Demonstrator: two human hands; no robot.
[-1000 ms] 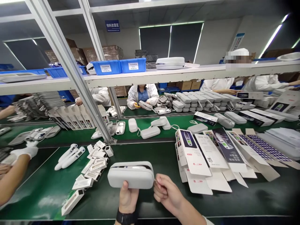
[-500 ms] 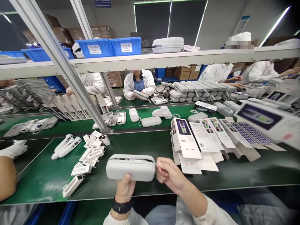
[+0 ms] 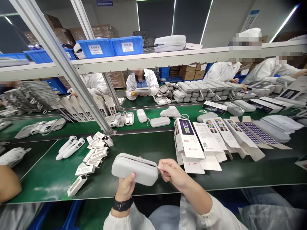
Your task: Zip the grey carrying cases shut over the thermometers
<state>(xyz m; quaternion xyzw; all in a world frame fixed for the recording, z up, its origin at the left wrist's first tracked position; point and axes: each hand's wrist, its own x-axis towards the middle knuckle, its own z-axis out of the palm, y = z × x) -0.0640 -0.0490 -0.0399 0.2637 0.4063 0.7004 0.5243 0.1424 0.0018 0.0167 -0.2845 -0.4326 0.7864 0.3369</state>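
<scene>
A light grey zip case (image 3: 134, 174) is held above the green bench, its right end tilted lower, with a narrow dark gap along its upper seam. My left hand (image 3: 126, 185) grips it from below, thumb on the near face. At the case's right end, my right hand (image 3: 171, 172) is closed in a pinch on the zipper pull (image 3: 158, 167), which is mostly hidden by the fingers. Whatever lies inside the case cannot be made out. Left of the case, small white boxes (image 3: 98, 154) lie in a loose heap, with several white handheld devices (image 3: 70, 147) beyond them.
Flattened printed cartons (image 3: 192, 140) lie in a row to the right. Behind, grey cases (image 3: 160, 121) sit on a green belt (image 3: 130, 127). A metal post (image 3: 62, 68) rises at left. Co-workers sit opposite, and a gloved hand (image 3: 14, 156) is at far left.
The case has tilted, right end down, and its gap looks narrower. Cases on the belt have shifted right. The blurred printed carton at the right is no longer there.
</scene>
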